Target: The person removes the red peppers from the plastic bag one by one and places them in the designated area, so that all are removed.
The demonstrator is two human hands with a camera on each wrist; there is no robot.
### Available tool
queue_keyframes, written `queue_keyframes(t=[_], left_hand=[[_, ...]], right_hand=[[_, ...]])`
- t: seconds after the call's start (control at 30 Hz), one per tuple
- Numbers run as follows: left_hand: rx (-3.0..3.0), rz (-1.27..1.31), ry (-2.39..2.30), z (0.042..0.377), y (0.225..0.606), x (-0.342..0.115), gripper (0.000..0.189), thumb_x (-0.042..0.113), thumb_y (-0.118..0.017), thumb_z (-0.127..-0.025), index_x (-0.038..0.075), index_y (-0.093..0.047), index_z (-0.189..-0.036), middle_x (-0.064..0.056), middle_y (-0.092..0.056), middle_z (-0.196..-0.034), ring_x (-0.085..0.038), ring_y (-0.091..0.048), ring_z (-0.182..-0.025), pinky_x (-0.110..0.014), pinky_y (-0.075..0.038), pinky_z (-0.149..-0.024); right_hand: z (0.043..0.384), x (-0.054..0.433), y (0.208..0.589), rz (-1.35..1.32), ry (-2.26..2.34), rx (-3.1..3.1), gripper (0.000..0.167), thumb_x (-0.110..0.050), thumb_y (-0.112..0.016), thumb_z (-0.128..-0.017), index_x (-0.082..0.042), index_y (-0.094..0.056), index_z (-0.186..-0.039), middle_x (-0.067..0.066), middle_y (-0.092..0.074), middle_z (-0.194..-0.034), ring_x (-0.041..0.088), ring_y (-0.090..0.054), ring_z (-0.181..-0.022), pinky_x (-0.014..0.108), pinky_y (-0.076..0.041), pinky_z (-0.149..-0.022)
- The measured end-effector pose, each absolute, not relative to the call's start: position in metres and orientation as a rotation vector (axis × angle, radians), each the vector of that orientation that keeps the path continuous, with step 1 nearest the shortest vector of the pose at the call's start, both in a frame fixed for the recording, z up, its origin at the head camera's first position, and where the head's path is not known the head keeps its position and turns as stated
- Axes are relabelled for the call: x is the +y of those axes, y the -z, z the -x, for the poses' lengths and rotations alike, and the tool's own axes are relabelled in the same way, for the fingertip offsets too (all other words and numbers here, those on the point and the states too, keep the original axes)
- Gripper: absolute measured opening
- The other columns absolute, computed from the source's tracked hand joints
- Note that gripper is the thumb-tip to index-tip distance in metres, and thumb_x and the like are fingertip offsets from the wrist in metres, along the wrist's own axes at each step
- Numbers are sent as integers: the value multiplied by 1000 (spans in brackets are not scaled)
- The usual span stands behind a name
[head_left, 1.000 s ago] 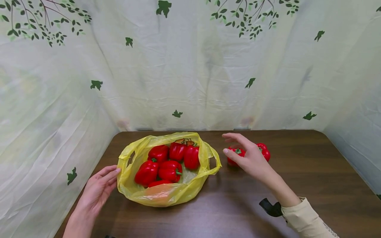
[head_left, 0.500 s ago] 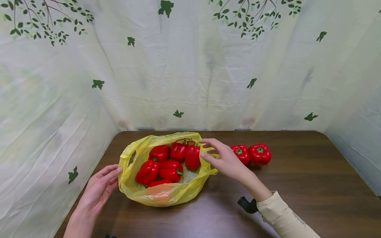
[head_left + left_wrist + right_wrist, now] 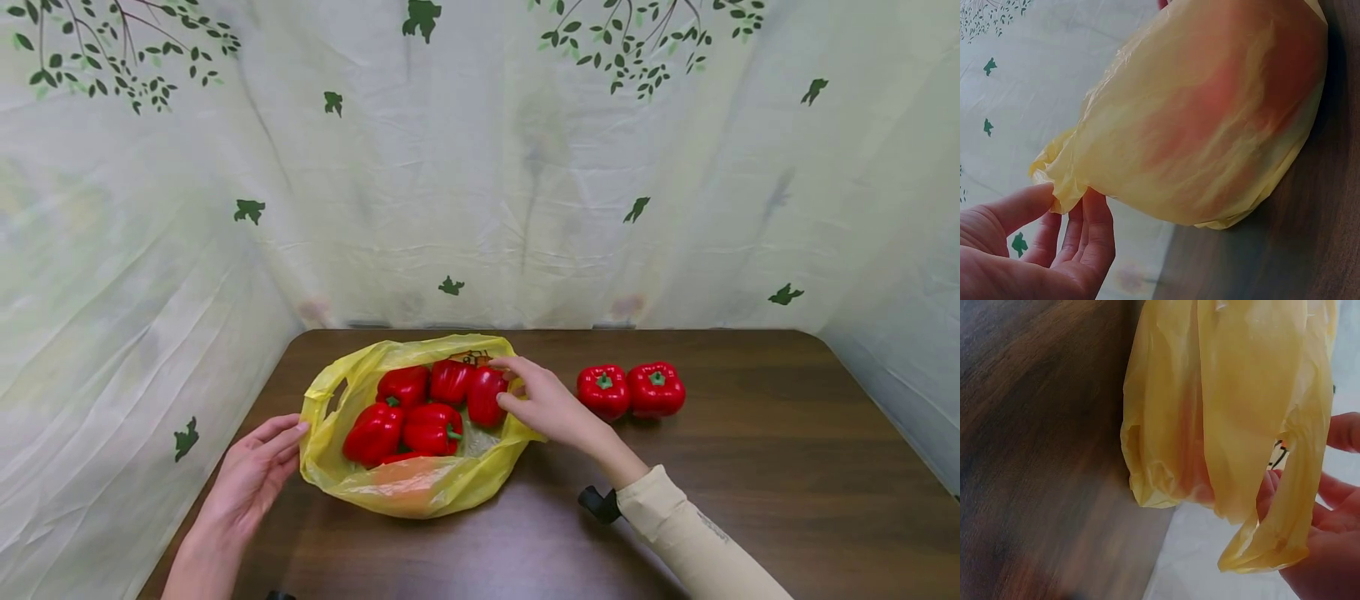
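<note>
A yellow plastic bag [image 3: 465,492] sits on the table with its mouth open upward, several red bell peppers [image 3: 431,430] inside. At its left rim my left hand [image 3: 251,475] pinches the gathered plastic between thumb and fingers, plainly seen in the left wrist view at the bag's edge [image 3: 1065,169]. My right hand [image 3: 551,406] reaches over the right handle, fingers spread above the rightmost bell pepper [image 3: 483,397] in the bag. In the right wrist view the bag handle [image 3: 1300,506] passes in front of that hand [image 3: 1335,534], hiding some fingers.
Two more red bell peppers [image 3: 603,392] stand side by side on the brown wooden table [image 3: 750,483], right of the bag. A pale curtain [image 3: 480,208] with leaf prints rises behind the table and along both sides.
My right hand has moved left from over the two loose peppers to the bag's right rim, uncovering those peppers. My left hand keeps its place at the left rim.
</note>
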State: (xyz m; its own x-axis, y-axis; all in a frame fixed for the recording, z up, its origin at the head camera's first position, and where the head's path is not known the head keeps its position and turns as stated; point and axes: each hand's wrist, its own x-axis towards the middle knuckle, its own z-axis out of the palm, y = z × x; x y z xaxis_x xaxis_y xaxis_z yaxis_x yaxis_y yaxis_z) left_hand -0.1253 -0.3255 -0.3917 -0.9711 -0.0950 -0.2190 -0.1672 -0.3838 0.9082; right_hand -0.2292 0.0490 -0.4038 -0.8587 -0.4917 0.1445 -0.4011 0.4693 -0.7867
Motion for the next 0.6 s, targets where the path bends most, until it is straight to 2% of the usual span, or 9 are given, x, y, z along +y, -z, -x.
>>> queue_keyframes(t=[0.23,0.47,0.6], left_hand=[[1713,399,-2534,126,392,-326,13,5,-61,-97,13,-71,-96,-2,-68,-99,-17,-69,-90,-30,-55,-83],[1710,454,-2509,127,389,-326,11,7,-63,-97,14,-71,-97,-1,-68,-100,-16,-68,-92,-30,-54,-84],[1704,438,-2518,127,390,-326,12,6,-62,-97,13,-71,-96,-2,-68,-99,-16,-68,-91,-30,-55,-84]], right_hand=[[233,48,408,757,1247,2683,48,-17,-64,-91,-12,-55,-138,5,-60,-115,22,-54,-100,36,-49,-81],[229,46,410,838,1238,2633,47,-18,-67,-92,-12,-56,-137,2,-57,-132,23,-50,-119,42,-46,-96],[228,43,413,860,1224,2625,51,-16,-72,-90,-10,-54,-137,3,-56,-134,23,-53,-119,41,-45,-98]])
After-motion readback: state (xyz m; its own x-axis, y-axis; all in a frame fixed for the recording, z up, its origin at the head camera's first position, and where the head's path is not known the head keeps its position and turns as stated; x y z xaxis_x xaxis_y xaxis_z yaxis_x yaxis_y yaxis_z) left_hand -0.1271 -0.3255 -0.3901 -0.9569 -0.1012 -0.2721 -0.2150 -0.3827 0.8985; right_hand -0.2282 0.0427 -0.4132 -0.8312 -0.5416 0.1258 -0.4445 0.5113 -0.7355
